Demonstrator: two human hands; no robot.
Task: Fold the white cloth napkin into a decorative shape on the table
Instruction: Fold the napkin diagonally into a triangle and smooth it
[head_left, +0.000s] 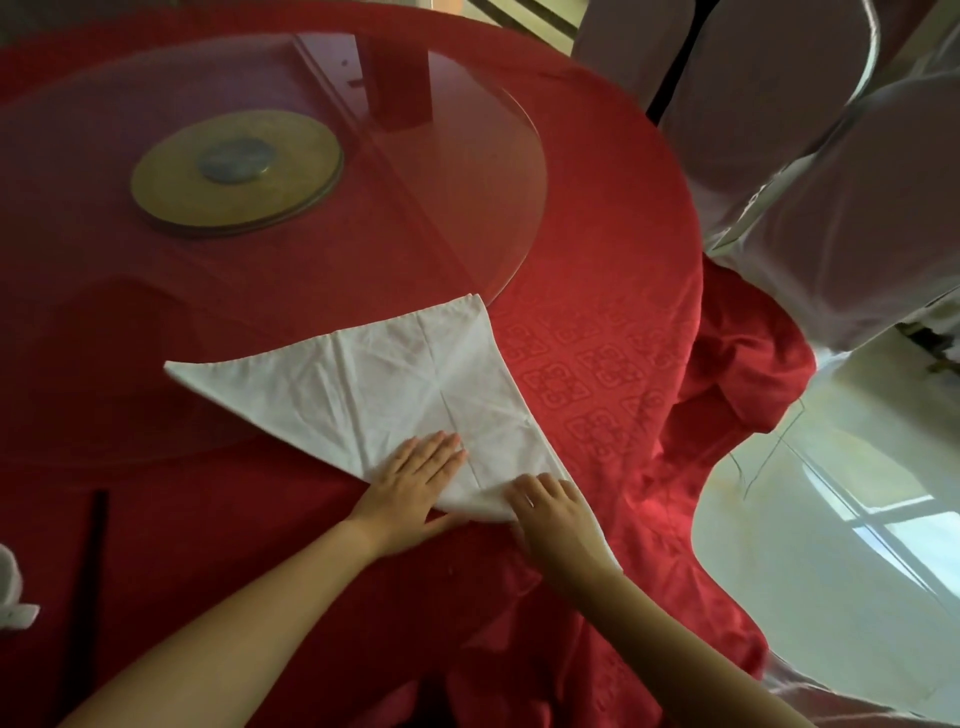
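Observation:
The white cloth napkin (395, 384) lies folded into a triangle, partly on the red tablecloth and partly on the glass turntable. Its long points reach left and up; its near corner sits under my hands. My left hand (415, 480) lies flat, fingers together, pressing the napkin near its lower corner. My right hand (553, 506) rests with bent fingers on the near corner, where the cloth edge is slightly lifted. Whether the fingers pinch the cloth is unclear.
A round glass turntable (467, 171) with a gold hub (236, 169) fills the table's middle. The red tablecloth (613, 374) drapes over the right edge. White-covered chairs (831, 197) stand at the right. A dark stick (91, 561) and a white object (13, 592) lie at the left.

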